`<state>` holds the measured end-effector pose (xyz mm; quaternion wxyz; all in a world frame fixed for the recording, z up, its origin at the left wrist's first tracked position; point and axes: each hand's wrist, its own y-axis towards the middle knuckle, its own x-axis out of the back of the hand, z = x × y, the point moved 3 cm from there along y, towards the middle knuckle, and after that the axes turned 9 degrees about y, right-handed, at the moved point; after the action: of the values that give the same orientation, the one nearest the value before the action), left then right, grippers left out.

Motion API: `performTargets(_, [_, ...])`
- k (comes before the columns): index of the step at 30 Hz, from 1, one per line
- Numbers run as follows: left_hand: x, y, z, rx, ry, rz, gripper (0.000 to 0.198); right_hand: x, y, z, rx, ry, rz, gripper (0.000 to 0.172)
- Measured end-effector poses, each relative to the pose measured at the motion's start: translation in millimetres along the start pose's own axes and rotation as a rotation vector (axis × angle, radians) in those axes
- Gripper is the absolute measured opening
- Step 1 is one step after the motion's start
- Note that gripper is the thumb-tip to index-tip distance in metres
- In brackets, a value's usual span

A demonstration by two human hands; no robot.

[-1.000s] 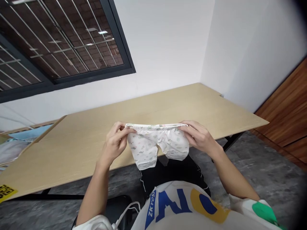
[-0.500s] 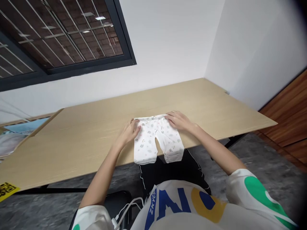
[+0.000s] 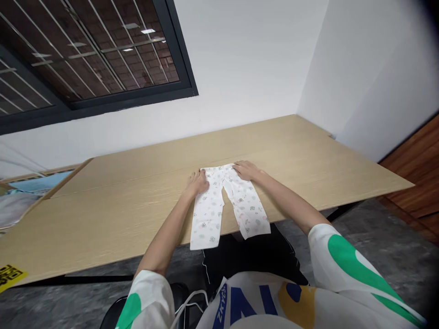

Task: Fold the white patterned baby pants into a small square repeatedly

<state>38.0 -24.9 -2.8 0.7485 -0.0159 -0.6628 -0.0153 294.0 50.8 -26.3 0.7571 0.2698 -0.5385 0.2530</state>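
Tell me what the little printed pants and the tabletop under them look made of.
The pants: soft thin knit, probably cotton, matte white with small prints; they lie limp and slightly wrinkled. The table: light wood-grain board, possibly laminate rather than solid wood, smooth with a low sheen; straight grain lines show.

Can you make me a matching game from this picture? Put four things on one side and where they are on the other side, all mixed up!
Things:
1. baby pants
2. left hand
3. right hand
4. yellow sticker

Places:
A. resting on the top right corner of the pants
B. on the near edge of the table, far to the left
C. spread out flat in the middle of the table
D. resting on the top left corner of the pants

Right pairs: 1-C, 2-D, 3-A, 4-B.
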Motion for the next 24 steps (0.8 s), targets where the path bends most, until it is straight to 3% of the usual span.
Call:
performTargets(4, [14.1,13,-9,0.037,-0.016,-0.044,0.051,-4,18,-15,-0.062,0.051,-0.011,0.043])
performTargets(7, [31.1,8,-31,0.021,-0.030,-0.109,0.046,-3,29,-26,-0.118,0.108,-0.052,0.039])
performTargets(11, [36.4,-33,-99,-0.180,-0.085,-0.096,0.032,-2,40,-40,-0.230,0.193,-0.150,0.037])
performTargets(14, [21.1,-80,-161,-0.425,-0.138,0.004,0.044,-4,46,-50,-0.336,0.251,-0.198,0.039])
performTargets(17, [3.2,-117,-200,-0.511,-0.123,0.026,0.051,-8,53,-58,-0.452,0.285,-0.222,0.035])
performTargets(20, [-8.6,-131,-210,-0.515,-0.111,0.030,0.048,-13,60,-62,-0.548,0.309,-0.230,0.019])
performTargets(24, [-9.3,-132,-206,-0.525,-0.159,-0.016,0.036,-15,66,-62,-0.614,0.352,-0.245,0.012])
